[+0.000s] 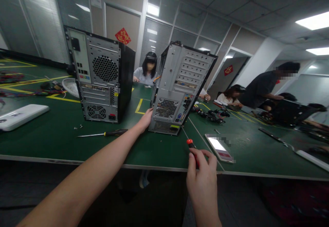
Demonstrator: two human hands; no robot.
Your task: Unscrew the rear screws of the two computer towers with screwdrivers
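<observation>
A grey computer tower [180, 83] stands upright on the green table [64, 144], its rear panel facing me. My left hand [145, 119] reaches out and touches its lower left edge, fingers pressed against the case. My right hand [202, 172] is closed round a red and black screwdriver [190, 144] near the table's front edge, the red tip pointing up toward the tower. A second black tower [100, 74] stands to the left, also rear side toward me.
A black-handled screwdriver [102, 134] and small screws [78, 127] lie before the black tower. A phone [219, 147] lies right of my right hand. A white panel [20, 115] sits far left. Cables [213, 114] and other people working fill the right and far side.
</observation>
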